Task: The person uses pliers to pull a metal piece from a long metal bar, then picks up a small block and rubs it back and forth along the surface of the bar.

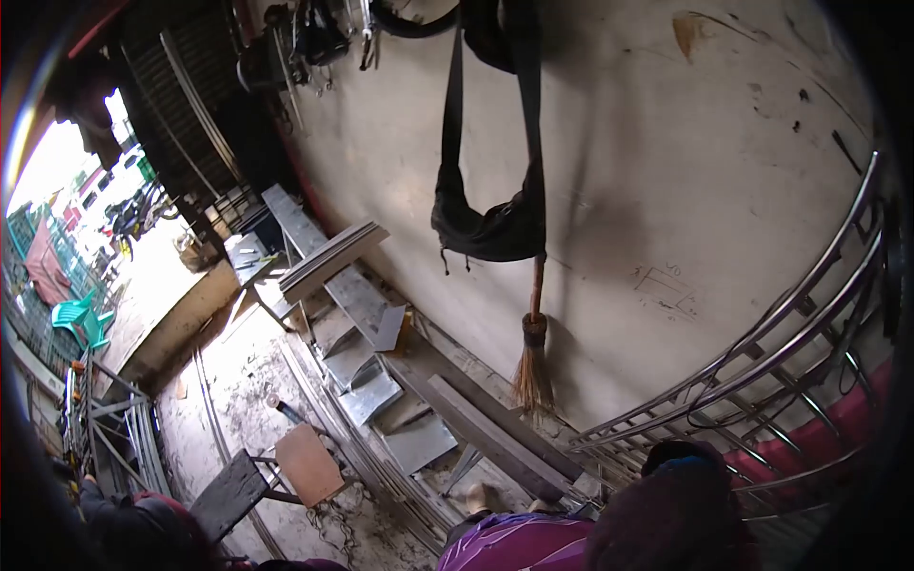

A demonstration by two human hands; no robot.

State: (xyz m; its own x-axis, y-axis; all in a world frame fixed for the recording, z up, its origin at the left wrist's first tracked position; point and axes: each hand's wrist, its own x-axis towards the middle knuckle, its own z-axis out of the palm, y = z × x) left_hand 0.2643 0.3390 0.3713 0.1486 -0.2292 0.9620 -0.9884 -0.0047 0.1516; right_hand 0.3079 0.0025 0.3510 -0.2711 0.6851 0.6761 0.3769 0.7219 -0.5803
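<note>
At the lower right, a dark sleeve (666, 519) with a blue edge ends in my right hand (678, 455), a dark shape with its fingers hidden. It is nearest to the curved chrome railing (809, 319) and overlaps its lower bars in this view. Far to the lower left, another dark sleeve (143, 528) reaches toward a metal frame (119, 407). My left hand (89, 482) is small and dim at its end, close beside upright metal bars; its fingers are lost in shadow. Purple patterned cloth (519, 544) fills the bottom centre, with a shoe (479, 499) just beyond it.
A long steel beam (419, 381) carries stacked metal pieces (333, 259) along the wall. Sheet-metal pieces (421, 443) and long bars lie on the floor. A black stool (228, 495) and brown board (309, 464) stand nearby. A black bag (490, 228) and broom (533, 366) hang on the wall.
</note>
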